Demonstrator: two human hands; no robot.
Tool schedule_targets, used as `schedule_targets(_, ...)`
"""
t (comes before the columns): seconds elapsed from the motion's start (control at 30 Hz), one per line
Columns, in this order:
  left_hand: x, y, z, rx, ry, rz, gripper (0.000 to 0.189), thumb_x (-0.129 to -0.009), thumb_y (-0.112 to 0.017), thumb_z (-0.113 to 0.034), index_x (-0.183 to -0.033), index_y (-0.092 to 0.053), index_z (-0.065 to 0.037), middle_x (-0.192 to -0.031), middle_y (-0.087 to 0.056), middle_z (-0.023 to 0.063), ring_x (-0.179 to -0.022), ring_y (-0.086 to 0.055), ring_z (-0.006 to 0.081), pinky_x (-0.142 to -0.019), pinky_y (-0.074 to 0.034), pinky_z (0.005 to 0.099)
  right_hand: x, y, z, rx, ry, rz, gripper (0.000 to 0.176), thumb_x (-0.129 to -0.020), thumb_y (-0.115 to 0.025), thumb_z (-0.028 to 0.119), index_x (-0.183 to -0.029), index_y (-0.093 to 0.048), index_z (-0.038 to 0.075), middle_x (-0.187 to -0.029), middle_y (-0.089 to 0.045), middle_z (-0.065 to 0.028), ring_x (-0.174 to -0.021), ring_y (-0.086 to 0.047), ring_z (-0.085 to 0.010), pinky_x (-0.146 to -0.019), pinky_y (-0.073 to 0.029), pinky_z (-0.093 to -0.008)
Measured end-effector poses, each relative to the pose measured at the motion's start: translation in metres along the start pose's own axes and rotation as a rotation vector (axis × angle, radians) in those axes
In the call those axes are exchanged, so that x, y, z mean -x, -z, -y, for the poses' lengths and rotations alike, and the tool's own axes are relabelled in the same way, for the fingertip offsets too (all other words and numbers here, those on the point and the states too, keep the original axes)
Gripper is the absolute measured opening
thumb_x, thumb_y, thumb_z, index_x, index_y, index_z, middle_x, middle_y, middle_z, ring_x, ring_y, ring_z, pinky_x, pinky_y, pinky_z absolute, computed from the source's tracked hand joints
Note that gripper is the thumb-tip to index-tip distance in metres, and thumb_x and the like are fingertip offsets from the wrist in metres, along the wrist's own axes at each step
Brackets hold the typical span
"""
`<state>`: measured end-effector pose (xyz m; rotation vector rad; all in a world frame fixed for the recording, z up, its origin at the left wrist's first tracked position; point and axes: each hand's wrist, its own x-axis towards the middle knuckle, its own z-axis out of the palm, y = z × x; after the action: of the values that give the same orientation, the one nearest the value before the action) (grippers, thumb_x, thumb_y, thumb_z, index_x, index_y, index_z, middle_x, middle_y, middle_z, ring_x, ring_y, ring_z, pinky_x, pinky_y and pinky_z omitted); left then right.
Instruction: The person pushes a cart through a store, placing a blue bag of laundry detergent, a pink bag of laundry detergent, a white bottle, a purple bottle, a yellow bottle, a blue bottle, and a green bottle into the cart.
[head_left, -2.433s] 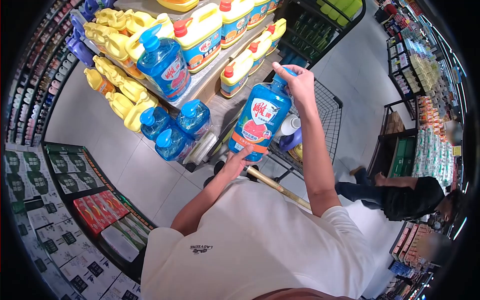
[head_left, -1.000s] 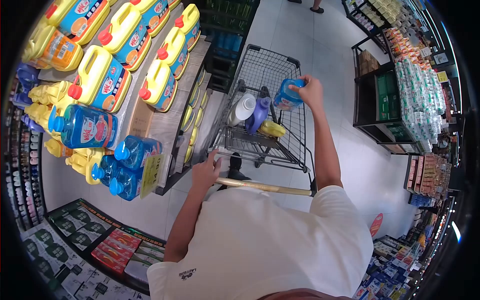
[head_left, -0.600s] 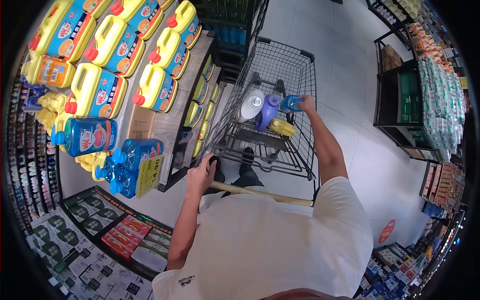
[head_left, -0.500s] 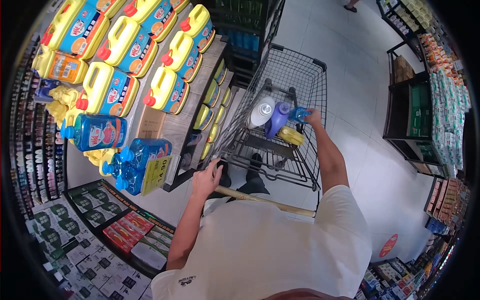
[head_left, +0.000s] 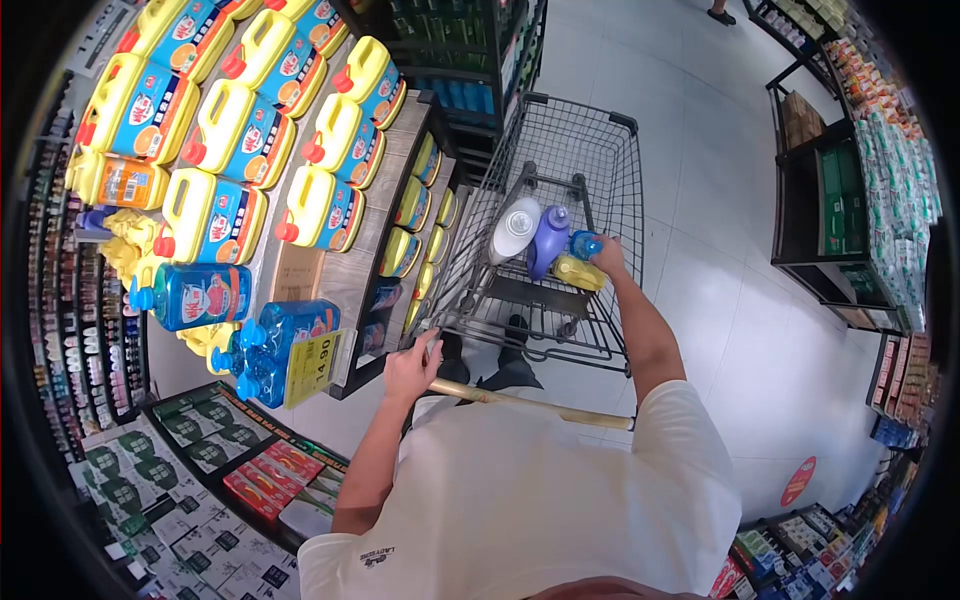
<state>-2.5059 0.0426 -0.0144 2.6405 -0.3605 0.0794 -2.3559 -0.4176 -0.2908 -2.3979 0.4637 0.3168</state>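
Inside the wire shopping cart (head_left: 618,160), my right hand (head_left: 608,257) is closed on a blue bottle (head_left: 584,243). Next to that bottle are a purple bottle (head_left: 548,240), a white bottle (head_left: 515,230) and a yellow bottle (head_left: 578,272). My left hand (head_left: 412,368) is at the left end of the cart's pale handle bar (head_left: 530,402), beside the shelf corner. Its fingers are curled; what they grip, if anything, is hard to make out.
A display shelf (head_left: 385,150) with yellow jugs (head_left: 240,130) and blue bottles (head_left: 205,295) rises at the left, with a price sign (head_left: 312,368) at its corner. Stocked shelves (head_left: 890,200) line the right. A person's foot (head_left: 720,16) shows at the top.
My right hand has moved left and lower in the cart with the blue bottle, now close beside the purple and yellow ones. The view has shifted slightly.
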Motion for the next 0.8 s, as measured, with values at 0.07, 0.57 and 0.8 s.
schedule_targets(0.07,-0.005,-0.001,0.001,-0.011,-0.016,-0.008,0.026,-0.091,-0.072,-0.023,-0.116,-0.067,-0.015,-0.052,-0.058,0.0052,-0.044,-0.061,0.0263,-0.045,-0.048,0.0378,0.009,0.006,0.004,0.045,0.039,-0.111,0.063,-0.069,-0.080,0.010,-0.128,-0.060,0.012,-0.121,-0.054,-0.0231,-0.109,-0.059,-0.0418,-0.094,-0.052,-0.0461)
schedule_targets(0.57,-0.072,-0.027,-0.009,0.042,-0.236,-0.176,0.021,-0.090,-0.073,-0.024,-0.108,-0.066,-0.016,-0.052,-0.058,0.0063,-0.046,-0.062,0.0267,-0.043,-0.047,0.0396,0.250,0.098,0.180,-0.452,0.536,-0.175,0.014,-0.085,-0.066,-0.002,-0.098,-0.067,0.001,-0.094,-0.061,-0.0152,-0.088,-0.060,-0.0332,-0.080,-0.049,-0.0384)
schedule_targets(0.8,-0.124,-0.038,-0.024,0.094,-0.295,-0.183,0.021,-0.093,-0.068,-0.030,-0.110,-0.066,-0.017,-0.052,-0.059,0.0083,-0.047,-0.063,0.0299,-0.046,-0.050,0.0424,0.239,0.084,0.180,-0.201,0.520,-0.219,0.009,-0.092,-0.064,0.009,-0.094,-0.068,0.001,-0.085,-0.062,-0.0165,-0.080,-0.062,-0.0349,-0.071,-0.050,-0.0417)
